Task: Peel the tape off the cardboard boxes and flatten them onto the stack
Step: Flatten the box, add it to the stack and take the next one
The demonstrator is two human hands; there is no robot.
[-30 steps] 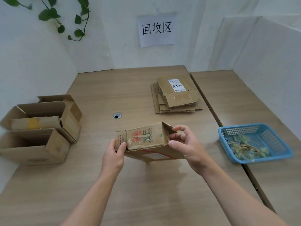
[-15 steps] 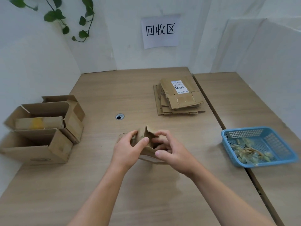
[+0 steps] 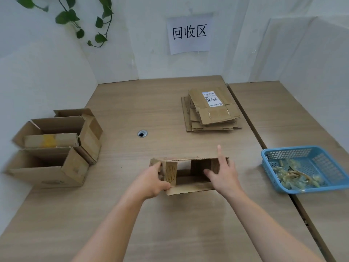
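box (image 3: 190, 188) now spread open — left grip (image 3: 151, 181) clamped on its flap (image 3: 171, 173), partly hidden; right grip (image 3: 223, 174) apart

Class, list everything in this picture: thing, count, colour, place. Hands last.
box: 1, brown, table centre
stack: 1, brown, far right of centre
side boxes: at least 2, brown, left
basket: 1, blue, near right
tape scraps: many, pale, in basket
sign: 1, white, back wall
plant: 1, green, top left
hole: 1, dark, table middle
tables: 2, tan, side by side
left hand: 1, grips box's left end
right hand: 1, at box's right end
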